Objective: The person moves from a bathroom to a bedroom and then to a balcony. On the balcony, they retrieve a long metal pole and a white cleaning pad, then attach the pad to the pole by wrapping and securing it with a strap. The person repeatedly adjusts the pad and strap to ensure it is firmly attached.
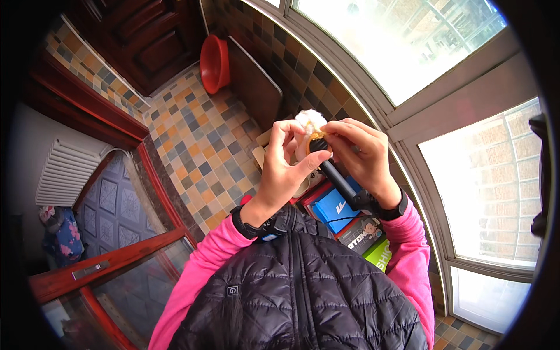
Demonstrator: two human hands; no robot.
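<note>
Yellow band [318, 136], between opposing fingers [341, 129], white fluff [311, 118] behind

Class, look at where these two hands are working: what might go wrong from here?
1. The right hand seems to hold the small yellow rim only by its fingertips, so it might slip.
2. The white fluffy thing sits close to the fingers; its fluff could get caught.
3. The black rod slants over the blue box in this view and might knock it.
</note>
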